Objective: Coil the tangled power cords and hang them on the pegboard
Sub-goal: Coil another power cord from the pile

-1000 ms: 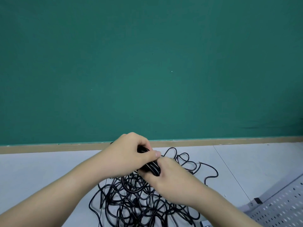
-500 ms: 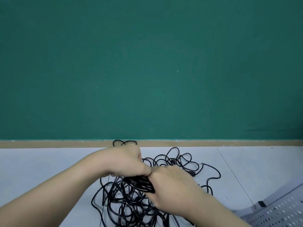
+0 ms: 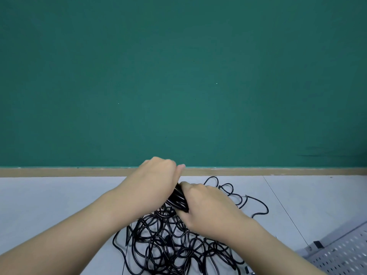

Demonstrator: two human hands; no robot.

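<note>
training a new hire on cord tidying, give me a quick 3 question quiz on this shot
1. True or false: the coiled bundle is held between the left hand and the right hand.
2. Where is the pegboard? A) on the green wall B) lying at lower right C) under the tangled cords
3. Fill in: the loose cords lie on the grey ____.

Key: 1 true; 2 B; 3 floor

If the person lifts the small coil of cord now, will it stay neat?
Probably not. The coil looks floppy, and only both hands keep its loops together. It likely trails into the tangled cords on the table, so lifting may drag them along.
</note>
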